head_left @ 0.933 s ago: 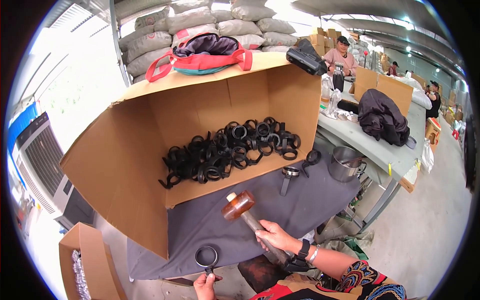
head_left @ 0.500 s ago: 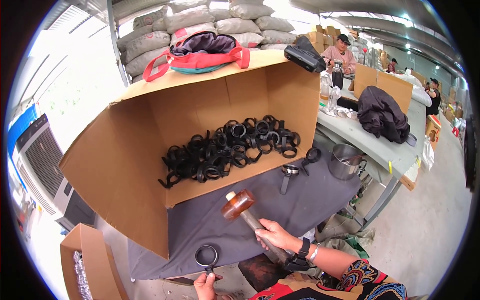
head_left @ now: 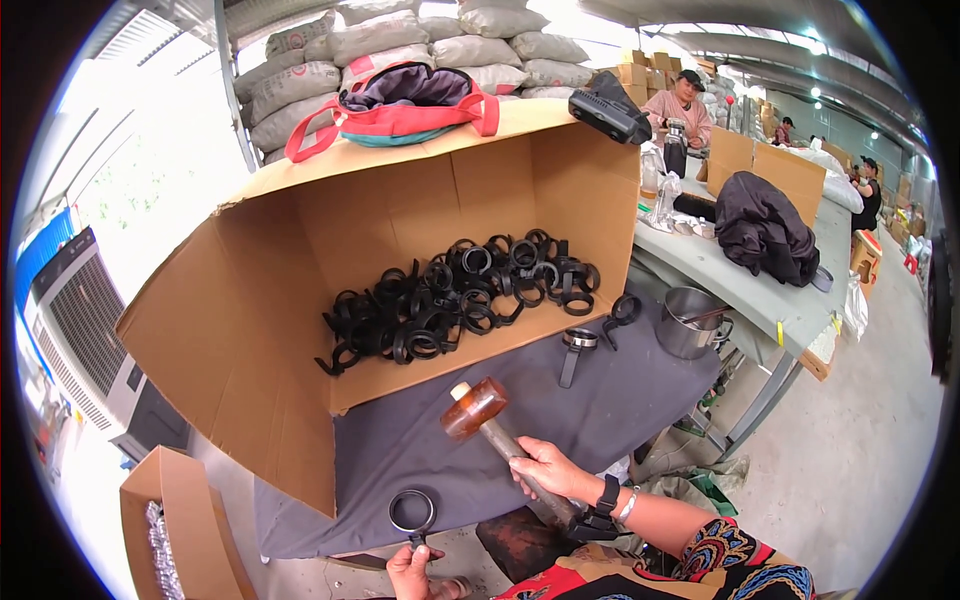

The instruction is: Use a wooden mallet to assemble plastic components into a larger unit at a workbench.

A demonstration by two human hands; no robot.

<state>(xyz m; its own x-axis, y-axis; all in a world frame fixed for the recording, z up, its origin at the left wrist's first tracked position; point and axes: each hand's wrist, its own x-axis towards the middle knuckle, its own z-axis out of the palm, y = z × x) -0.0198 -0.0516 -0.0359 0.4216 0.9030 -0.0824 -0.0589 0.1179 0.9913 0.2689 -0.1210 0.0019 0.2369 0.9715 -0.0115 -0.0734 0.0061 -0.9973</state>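
My left hand (head_left: 408,574), low in the view, is closed on the short handle of a black ring (head_left: 413,530), which points away from me. A thin, shiny band shows inside its rim. My right hand (head_left: 546,468) grips the wooden handle of a mallet (head_left: 476,408) with a reddish-brown head, raised above the dark cloth (head_left: 470,372). The ring and the mallet head are apart. Beyond the mallet, a handled ring with a silver band (head_left: 580,340) lies on the cloth, beside another black handled ring (head_left: 624,311).
A large cardboard box (head_left: 245,330) on its side holds a heap of black handled rings (head_left: 440,300). A metal pot (head_left: 688,335) stands right of the cloth, near a grey table (head_left: 740,270) with a dark garment (head_left: 765,225). An open carton (head_left: 200,530) stands lower left.
My hands, the mallet and the ring stay in nearly the same place. Across the grey table, a person has shifted slightly.
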